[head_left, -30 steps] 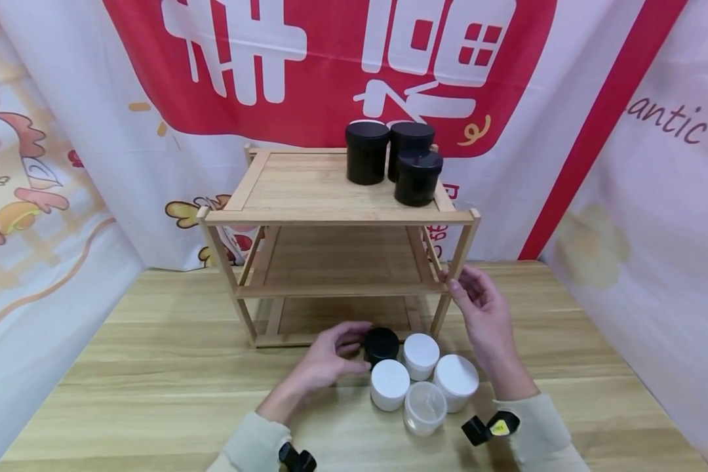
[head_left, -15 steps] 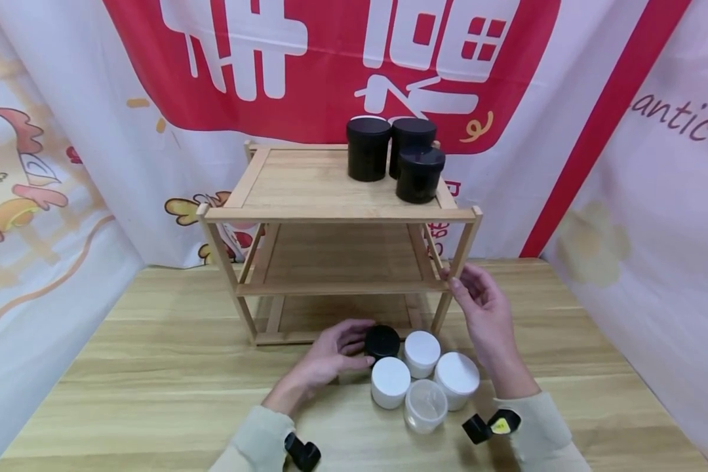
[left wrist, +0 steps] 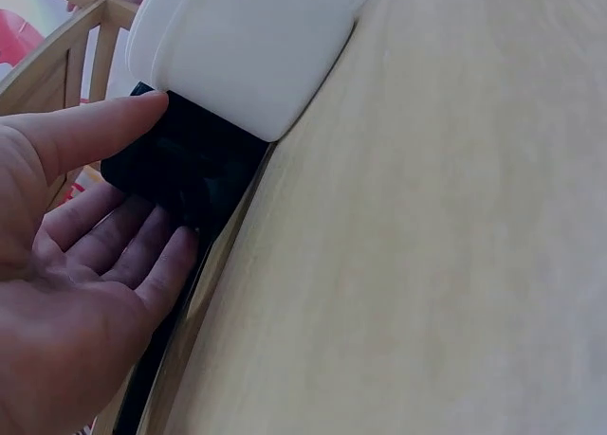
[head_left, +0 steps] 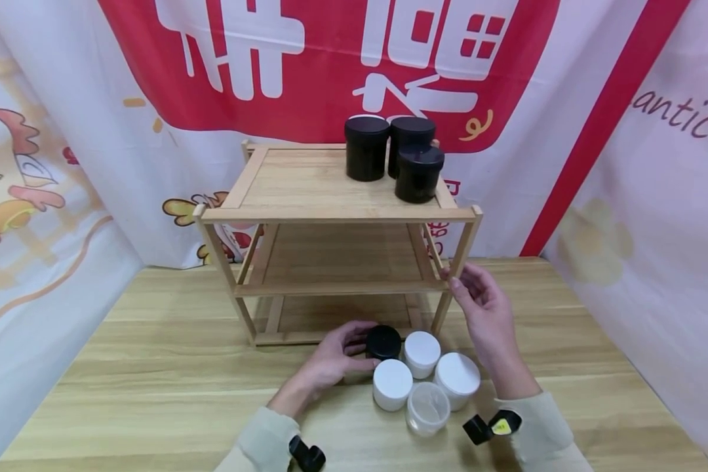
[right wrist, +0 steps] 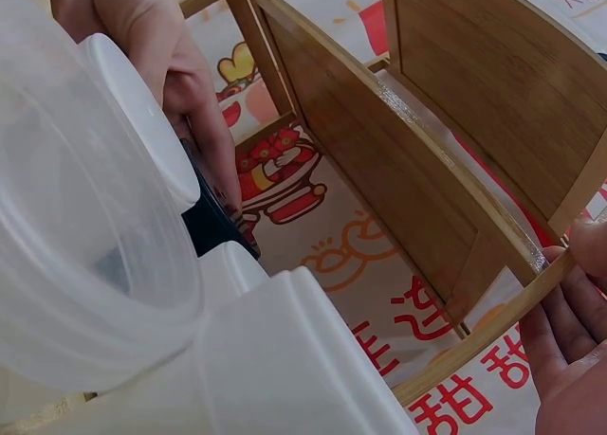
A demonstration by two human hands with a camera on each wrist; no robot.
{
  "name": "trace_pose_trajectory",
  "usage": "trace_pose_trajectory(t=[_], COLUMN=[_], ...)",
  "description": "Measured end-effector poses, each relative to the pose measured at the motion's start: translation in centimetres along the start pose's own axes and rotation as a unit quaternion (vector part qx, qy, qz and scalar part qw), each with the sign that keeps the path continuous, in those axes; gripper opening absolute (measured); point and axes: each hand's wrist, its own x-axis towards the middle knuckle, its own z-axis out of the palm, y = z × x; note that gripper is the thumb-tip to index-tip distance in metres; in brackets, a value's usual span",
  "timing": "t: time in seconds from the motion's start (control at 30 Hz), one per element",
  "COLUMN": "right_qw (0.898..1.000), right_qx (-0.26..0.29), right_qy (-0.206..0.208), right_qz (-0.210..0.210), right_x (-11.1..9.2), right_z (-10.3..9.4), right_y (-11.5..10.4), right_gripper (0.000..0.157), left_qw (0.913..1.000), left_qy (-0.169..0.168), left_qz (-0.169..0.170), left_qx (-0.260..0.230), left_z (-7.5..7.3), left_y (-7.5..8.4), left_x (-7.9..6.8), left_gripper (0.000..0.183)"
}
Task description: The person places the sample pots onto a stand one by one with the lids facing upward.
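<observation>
A short black jar (head_left: 383,343) stands on the table at the front of the wooden shelf rack (head_left: 342,288). My left hand (head_left: 333,354) holds it from the left; in the left wrist view the thumb (left wrist: 123,127) lies at one side of the jar and the fingers curl against the other. White-lidded jars cluster beside it: one in front (head_left: 392,387), one behind (head_left: 422,351) and a bigger one (head_left: 457,377). A clear jar (head_left: 428,408) sits nearest me. With thumb and fingers, my right hand (head_left: 486,314) grips the rack's right front post at the middle shelf.
Three taller black jars stand on the rack's top shelf (head_left: 301,180), toward the right: a left one (head_left: 366,151), a back one (head_left: 412,131) and a front one (head_left: 419,174). Printed cloth (head_left: 212,118) hangs close behind the rack. The wooden table (head_left: 153,387) extends on both sides.
My left hand and the black jar have shifted slightly right, along with the front white jar and the clear jar. The right hand keeps its grip on the post.
</observation>
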Motion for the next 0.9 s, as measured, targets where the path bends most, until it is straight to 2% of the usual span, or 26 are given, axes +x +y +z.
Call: trace_pose_trajectory(t=[0.6,0.9], right_qw=[1.000,1.000], right_qx=[0.001,-0.003], right_qy=[-0.001,0.002], right_qz=[-0.001,0.006], right_x=[0.02,0.01], right_z=[0.05,0.06], right_y=[0.03,-0.06], right_gripper=[0.037,0.036], left_qw=[0.9994,0.9986], left_qy=[0.033,0.052], left_qz=[0.006,-0.002], left_qx=[0.004,0.012], left_z=[0.31,0.34], left_y=[-0.02,0.37], left_x=[-0.03,-0.40], left_gripper=[0.069,0.066])
